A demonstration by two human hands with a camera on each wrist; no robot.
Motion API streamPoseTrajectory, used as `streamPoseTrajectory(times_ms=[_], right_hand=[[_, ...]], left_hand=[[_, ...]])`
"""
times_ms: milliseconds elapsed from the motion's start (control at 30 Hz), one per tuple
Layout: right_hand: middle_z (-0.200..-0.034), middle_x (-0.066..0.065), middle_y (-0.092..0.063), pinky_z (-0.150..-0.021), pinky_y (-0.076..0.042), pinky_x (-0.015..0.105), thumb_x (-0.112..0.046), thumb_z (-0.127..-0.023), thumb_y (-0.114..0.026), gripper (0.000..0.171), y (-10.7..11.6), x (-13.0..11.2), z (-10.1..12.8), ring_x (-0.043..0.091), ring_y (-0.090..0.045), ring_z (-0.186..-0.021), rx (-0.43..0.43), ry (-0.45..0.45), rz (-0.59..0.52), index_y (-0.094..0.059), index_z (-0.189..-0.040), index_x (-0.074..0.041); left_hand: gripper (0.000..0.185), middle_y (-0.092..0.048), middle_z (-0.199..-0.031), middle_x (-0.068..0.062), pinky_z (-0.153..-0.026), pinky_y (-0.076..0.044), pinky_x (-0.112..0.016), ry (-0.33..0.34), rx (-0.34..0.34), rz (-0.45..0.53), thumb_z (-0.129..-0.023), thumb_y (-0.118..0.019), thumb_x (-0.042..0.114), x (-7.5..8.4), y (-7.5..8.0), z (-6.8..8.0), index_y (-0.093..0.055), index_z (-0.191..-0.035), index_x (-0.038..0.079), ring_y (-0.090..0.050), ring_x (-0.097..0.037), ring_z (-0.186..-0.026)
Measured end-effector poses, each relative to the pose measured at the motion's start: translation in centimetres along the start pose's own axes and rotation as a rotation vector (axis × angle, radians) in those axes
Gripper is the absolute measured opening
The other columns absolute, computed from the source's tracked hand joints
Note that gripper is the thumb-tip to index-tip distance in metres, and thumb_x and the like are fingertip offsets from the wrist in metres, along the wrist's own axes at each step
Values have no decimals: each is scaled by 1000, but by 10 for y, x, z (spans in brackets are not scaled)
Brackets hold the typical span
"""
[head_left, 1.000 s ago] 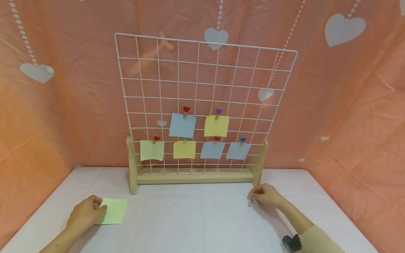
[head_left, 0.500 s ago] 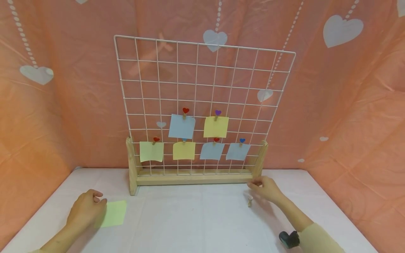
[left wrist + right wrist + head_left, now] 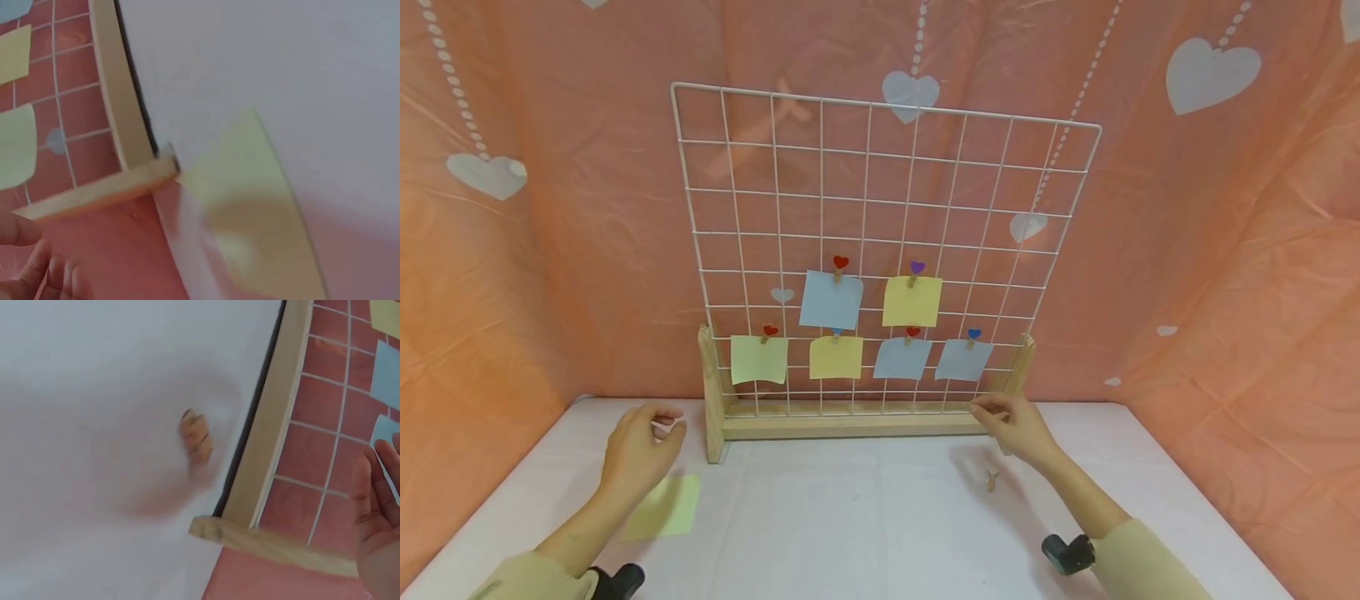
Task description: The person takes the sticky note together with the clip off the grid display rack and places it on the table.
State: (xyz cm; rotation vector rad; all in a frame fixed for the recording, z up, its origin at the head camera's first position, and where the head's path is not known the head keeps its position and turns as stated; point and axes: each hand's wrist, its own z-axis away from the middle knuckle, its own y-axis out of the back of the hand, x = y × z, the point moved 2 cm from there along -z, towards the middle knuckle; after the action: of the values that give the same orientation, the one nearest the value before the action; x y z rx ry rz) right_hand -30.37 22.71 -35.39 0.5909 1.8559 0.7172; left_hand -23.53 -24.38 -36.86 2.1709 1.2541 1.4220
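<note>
My left hand (image 3: pixel 643 446) hovers above the white table (image 3: pixel 865 533), fingers loosely curled, holding nothing. A yellow-green note (image 3: pixel 662 507) (image 3: pixel 250 206) lies flat on the table just below it. My right hand (image 3: pixel 1011 421) is raised in front of the right end of the wooden base (image 3: pixel 850 423) of the white wire grid (image 3: pixel 880 242), fingers relaxed and empty. A small wooden clothespin (image 3: pixel 992 480) (image 3: pixel 197 437) lies on the table under that hand. In the right wrist view the palm (image 3: pixel 378 519) faces the grid.
Several coloured notes, such as a blue one (image 3: pixel 831 300) and a yellow one (image 3: pixel 913 301), hang from heart-topped pegs on the grid. A pink heart-patterned cloth (image 3: pixel 1225 233) closes the back and sides.
My left hand let go of the yellow-green note and rose toward the grid's left post. My right hand released the clothespin and moved up to the right end of the base.
</note>
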Motion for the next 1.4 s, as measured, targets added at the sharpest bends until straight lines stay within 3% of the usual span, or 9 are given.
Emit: streamPoseTrajectory(times_ms=[167, 300, 433, 600, 733, 933, 1033, 1167, 1400], right_hand=[[-99, 10, -71, -73, -52, 33, -21, -94, -62, 23, -1, -13, -5, 19, -64, -85, 49, 65, -25, -70, -105, -3], [-100, 13, -70, -71, -54, 29, -21, -94, -62, 23, -2, -23, -9, 24, -65, -87, 69, 65, -84, -69, -105, -2], [-103, 16, -69, -75, -55, 26, -21, -95, -61, 25, -2, -32, -13, 27, -65, -93, 78, 64, -146, -68, -107, -1], [-105, 14, -70, -77, -52, 24, -22, -95, -61, 26, -3, -42, -20, 19, -63, -95, 111, 73, -174, -69, -108, -2], [-102, 14, -71, -74, -52, 20, -22, -94, -62, 25, -5, -50, -26, 14, -62, -92, 140, 89, -193, -70, -107, -2], [-100, 16, -69, -64, -56, 25, -23, -93, -63, 28, -9, -63, -34, 17, -63, -83, 139, 79, -252, -68, -108, 1], [-102, 15, -69, -69, -55, 24, -26, -94, -62, 30, -10, -70, -38, 20, -64, -86, 137, 78, -274, -68, -109, -1], [-102, 12, -69, -74, -51, 23, -31, -94, -62, 29, -9, -79, -42, 21, -62, -93, 142, 88, -282, -69, -109, -6], [-102, 14, -68, -64, -53, 21, -30, -94, -62, 29, -10, -92, -51, 21, -60, -91, 147, 127, -329, -69, -107, -5]], left_hand=[[13, -60, -86, -15, -67, -40, -25, -51, 68, 53, -86, -61, 6, 17, -4, -5, -64, -94, -4, -56, -24, -75], [10, -61, -83, -13, -64, -36, -14, -83, 112, 96, -85, -63, 5, 25, -7, -9, -66, -90, -2, -53, -11, -72], [10, -61, -84, -13, -64, -33, -7, -88, 129, 145, -85, -62, 4, 33, -9, -14, -66, -92, -2, -48, 1, -73], [11, -61, -86, -15, -64, -35, -4, -86, 146, 203, -86, -62, 4, 46, -12, -21, -65, -93, -3, -46, 7, -73], [10, -61, -84, -16, -63, -36, -3, -99, 153, 225, -86, -61, 2, 58, -13, -26, -64, -92, -5, -46, 4, -72], [12, -59, -86, -16, -65, -35, -6, -80, 127, 232, -88, -58, 4, 70, -16, -32, -63, -95, -4, -53, -16, -77], [13, -59, -88, -17, -65, -35, -6, -73, 126, 261, -89, -56, 3, 76, -18, -36, -62, -96, -6, -54, -23, -80], [14, -58, -90, -19, -66, -35, -5, -73, 134, 317, -89, -55, 2, 85, -20, -40, -61, -98, -7, -54, -24, -82], [15, -60, -92, -20, -66, -37, -6, -93, 158, 362, -89, -55, 0, 99, -25, -46, -60, -100, -8, -55, -23, -82]])
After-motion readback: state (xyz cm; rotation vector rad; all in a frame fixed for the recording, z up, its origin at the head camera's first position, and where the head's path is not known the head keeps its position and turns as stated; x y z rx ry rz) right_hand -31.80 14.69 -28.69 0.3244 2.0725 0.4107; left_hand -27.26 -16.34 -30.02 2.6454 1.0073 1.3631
